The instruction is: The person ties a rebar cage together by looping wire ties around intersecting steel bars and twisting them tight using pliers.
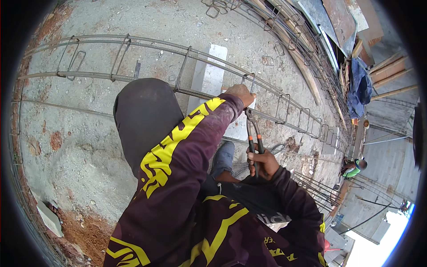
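A long rebar cage (196, 93) with rectangular stirrups runs across in front of me, raised over a pale concrete block (204, 78). My left hand (241, 94) is closed at the cage, around a rebar stirrup (252, 81) above the block; its fingers hide part of the steel. In my right hand (265, 162) are end-cutting pincers (253, 125) with dark handles and orange bands. Their jaws point at the lower bar, just below my left hand. Whether the jaws touch the steel, I cannot tell.
More rebar cages and timber planks (302, 71) lie at upper right, near a blue tarp (359, 88). Loose wire (277, 148) lies by my foot. Another person (352, 169) in a green vest is at far right. A pale block (50, 218) sits at lower left.
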The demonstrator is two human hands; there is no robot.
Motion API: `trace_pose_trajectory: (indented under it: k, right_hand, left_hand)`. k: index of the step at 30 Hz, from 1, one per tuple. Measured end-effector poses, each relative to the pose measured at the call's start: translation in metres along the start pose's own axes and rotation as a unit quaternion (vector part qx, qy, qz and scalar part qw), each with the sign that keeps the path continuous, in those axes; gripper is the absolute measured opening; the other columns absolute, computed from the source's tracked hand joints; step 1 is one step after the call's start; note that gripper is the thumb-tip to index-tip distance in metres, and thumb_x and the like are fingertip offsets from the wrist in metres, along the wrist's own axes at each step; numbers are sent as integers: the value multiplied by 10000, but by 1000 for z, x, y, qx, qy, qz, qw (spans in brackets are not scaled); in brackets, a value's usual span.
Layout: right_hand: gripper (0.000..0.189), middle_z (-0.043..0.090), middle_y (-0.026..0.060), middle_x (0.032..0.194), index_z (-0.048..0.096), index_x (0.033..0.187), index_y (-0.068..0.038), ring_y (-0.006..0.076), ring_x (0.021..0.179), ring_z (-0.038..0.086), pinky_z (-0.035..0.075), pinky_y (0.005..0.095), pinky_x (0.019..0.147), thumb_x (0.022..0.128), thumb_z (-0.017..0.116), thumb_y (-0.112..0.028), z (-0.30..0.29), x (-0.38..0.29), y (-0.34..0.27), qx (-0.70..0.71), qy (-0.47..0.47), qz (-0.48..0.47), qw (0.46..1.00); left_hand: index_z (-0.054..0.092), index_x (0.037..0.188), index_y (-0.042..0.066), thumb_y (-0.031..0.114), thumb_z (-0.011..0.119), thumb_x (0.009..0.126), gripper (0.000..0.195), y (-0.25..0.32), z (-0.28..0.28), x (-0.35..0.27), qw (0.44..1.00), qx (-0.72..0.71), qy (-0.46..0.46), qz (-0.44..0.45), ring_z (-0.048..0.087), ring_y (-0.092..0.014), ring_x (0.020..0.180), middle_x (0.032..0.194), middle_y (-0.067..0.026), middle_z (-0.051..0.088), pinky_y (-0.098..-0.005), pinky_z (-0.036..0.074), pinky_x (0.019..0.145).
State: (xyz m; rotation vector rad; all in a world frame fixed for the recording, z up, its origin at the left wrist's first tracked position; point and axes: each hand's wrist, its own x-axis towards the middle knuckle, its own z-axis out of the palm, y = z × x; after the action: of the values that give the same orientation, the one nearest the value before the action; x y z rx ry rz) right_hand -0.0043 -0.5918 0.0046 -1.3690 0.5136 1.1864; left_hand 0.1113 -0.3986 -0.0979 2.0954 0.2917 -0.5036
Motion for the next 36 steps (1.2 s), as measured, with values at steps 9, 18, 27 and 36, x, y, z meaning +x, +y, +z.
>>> trace_pose_trajectory:
  k: [9, 18, 27, 36]
  right_hand:
    - [501, 538, 174, 928, 497, 1101, -14, 365, 768, 600, 485, 476, 664, 663, 665, -188, -6, -37, -49, -751, 267, -261, 545]
    - [424, 512, 54, 544, 515, 754, 18, 139, 414, 498, 421, 304, 400, 936, 540, -364, 13, -12, -5, -364, 193, -42, 910]
    - [355, 491, 30, 641, 532, 915, 9, 141, 456, 466, 419, 299, 424, 927, 572, -343, 10, -13, -11, -35, 39, 47, 998]
    - [189, 534, 30, 650, 543, 828, -49, 157, 488, 538, 427, 319, 428, 809, 703, -148, -23, -22, -43, -109, -31, 86, 990]
  left_hand:
    - [662, 1033, -22, 512, 576, 842, 574, 6, -13, -8, 999, -21, -24, 13, 617, -355, 1033, 1065, -233, 645, -430, 478, 888]
    - [660, 1043, -16, 500, 577, 846, 559, -1, -4, 6, 999, -18, -45, 14, 628, -344, 1010, 1044, -205, 661, -423, 485, 871]
    - [723, 875, 67, 176, 625, 742, 198, 51, -17, -43, 959, 178, 10, 219, 677, -289, 892, 907, -142, 699, -395, 536, 753]
    - [548, 1032, 66, 246, 661, 711, 385, 24, 56, -91, 799, 201, 69, 562, 541, -245, 1105, 1065, -85, 585, -453, 324, 1058]
